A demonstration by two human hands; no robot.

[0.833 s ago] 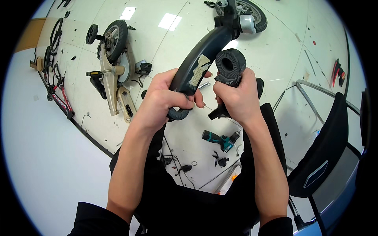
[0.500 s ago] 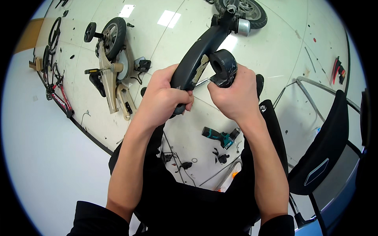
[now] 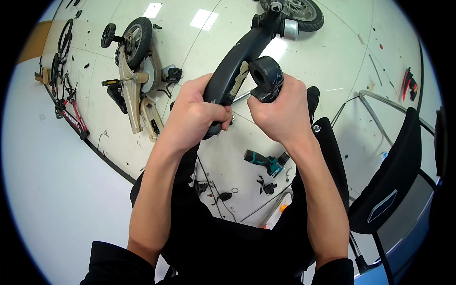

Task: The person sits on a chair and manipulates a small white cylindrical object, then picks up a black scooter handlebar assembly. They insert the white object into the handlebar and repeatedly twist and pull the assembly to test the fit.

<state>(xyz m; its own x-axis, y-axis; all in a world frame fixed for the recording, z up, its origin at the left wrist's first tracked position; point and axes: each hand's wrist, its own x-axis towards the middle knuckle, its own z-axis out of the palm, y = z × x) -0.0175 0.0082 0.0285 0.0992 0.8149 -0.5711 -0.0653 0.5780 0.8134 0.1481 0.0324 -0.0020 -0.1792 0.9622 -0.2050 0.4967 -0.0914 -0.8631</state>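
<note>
1. Here, the left hand (image 3: 192, 111) has its fingers (image 3: 221, 113) wrapped around the lower end of a black bar (image 3: 240, 56).
2. The right hand (image 3: 283, 111) has its fingers clamped on a short black tube (image 3: 274, 77); the hollow end shows above the fist, at 11 o'clock from it.
3. The tube sits at 2 o'clock from the left hand and overlaps the bar's edge in view; whether the two touch, I cannot tell.
4. The bar slants up toward 1 o'clock, bearing a pale worn patch (image 3: 237, 81), with a silver cylinder (image 3: 290, 29) near its far end.
5. Out from both hands, on the floor (image 3: 342, 71): a wheel (image 3: 304, 14) at 1 o'clock, a drill (image 3: 267, 163) at 5, small black parts (image 3: 224, 196) at 6, a cream frame (image 3: 133, 104) at 9.
6. Farther off: a red-and-black piece (image 3: 410, 85) at 3, a chair (image 3: 389, 175) at 4, a red bike (image 3: 72, 117) at 9.
</note>
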